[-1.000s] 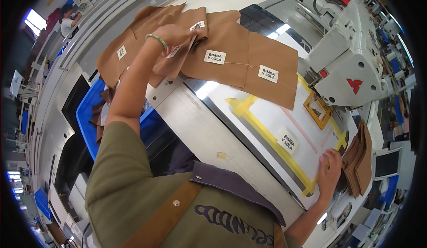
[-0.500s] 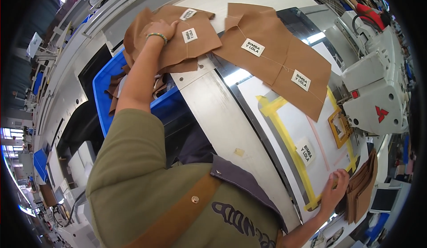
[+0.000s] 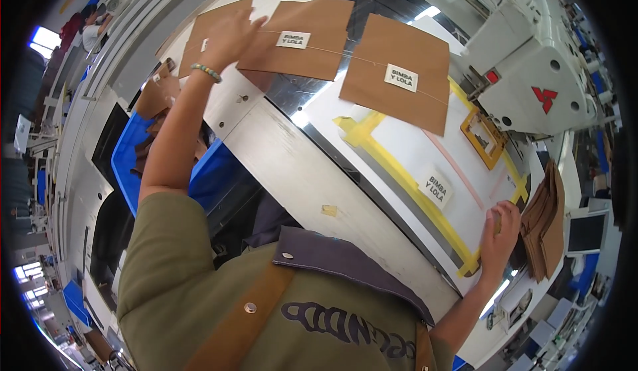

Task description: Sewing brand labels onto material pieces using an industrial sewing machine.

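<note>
My left hand lies over the leftmost brown panel, its fingers stretched out and apart. A middle brown panel and a right-hand one continue the row, with thin thread running between them. White labels with dark lettering are on the panels. My right hand rests at the near right corner of the yellow-taped white sheet. Its fingers are curled round a small yellowish thing, mostly hidden. Another white label lies on this sheet, near an amber frame.
A white sewing machine stands at the right, over the amber frame. Folded brown pieces hang beside my right hand. A blue bin with brown scraps sits below the table edge at left. A person is far off.
The brown panels, bunched under my left hand before, are now spread in a row and have shifted away from the amber frame. My right hand stays at its corner. The whole view has turned slightly.
</note>
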Action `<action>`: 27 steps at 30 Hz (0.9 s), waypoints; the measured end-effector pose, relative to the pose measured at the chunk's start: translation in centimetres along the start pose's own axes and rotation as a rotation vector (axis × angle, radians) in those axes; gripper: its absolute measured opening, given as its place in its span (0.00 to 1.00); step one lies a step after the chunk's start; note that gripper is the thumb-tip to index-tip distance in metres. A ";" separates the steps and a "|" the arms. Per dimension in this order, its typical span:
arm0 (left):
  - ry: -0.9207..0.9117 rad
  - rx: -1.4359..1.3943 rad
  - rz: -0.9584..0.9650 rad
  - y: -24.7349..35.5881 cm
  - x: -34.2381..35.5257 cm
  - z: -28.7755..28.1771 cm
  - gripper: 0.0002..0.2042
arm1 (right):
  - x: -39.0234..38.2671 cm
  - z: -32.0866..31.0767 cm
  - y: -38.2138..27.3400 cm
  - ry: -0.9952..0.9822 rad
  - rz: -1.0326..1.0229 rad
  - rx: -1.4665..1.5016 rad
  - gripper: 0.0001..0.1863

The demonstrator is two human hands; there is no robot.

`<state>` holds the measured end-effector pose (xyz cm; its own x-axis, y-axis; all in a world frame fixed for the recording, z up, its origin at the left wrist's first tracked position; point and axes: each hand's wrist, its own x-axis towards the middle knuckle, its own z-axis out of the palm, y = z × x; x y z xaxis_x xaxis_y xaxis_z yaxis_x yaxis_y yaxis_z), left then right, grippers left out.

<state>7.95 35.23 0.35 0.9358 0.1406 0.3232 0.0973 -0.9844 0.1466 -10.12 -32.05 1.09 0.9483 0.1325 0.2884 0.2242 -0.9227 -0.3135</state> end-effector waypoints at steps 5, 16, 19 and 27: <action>-0.100 0.055 0.132 8.4 1.2 7.8 0.43 | 0.2 0.2 -0.3 0.019 0.017 0.009 0.07; 0.051 0.176 0.114 3.0 12.4 10.6 0.25 | 0.3 -0.3 0.3 0.075 0.042 0.009 0.08; 0.435 0.253 0.449 7.1 10.4 10.5 0.24 | -0.2 -2.2 0.7 0.058 0.053 0.072 0.10; 0.064 -0.267 0.641 21.5 1.3 9.2 0.31 | -0.9 -9.8 3.1 0.348 0.238 -0.130 0.08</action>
<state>14.35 13.27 -4.67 0.7580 -0.4458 0.4760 -0.5622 -0.8166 0.1305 -12.43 -38.61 8.73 0.8329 -0.1989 0.5164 -0.0431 -0.9536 -0.2978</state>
